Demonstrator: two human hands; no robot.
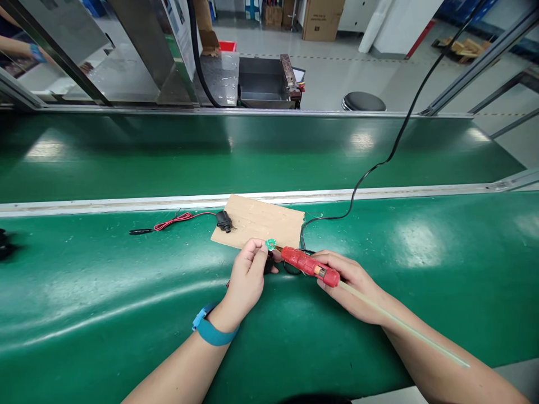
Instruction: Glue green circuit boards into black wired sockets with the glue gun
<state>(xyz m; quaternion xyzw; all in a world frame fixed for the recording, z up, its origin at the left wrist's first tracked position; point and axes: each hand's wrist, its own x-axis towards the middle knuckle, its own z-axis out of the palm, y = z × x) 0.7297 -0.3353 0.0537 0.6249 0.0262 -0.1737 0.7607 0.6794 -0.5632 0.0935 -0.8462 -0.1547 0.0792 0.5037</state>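
My left hand [247,276], with a blue band at the wrist, is closed in a pinch on a small round green circuit board [270,244]. Just below the board a black part [268,264] shows, half hidden by the fingers. My right hand [357,287] is wrapped round a red glue gun [301,260], whose tip points left at the board; whether they touch I cannot tell. A long translucent glue stick [404,324] sticks out of the gun's back end, over my right forearm. Both hands are above the green mat, by the near edge of a cardboard piece [265,219].
On the cardboard's left edge lies a black plug-like part [224,221] with a bundled red-black wire [177,220]. A black cord [366,174] runs from near the glue gun up to the right. A metal frame bar [269,112] borders the bench's far side. A dark object [5,245] lies far left.
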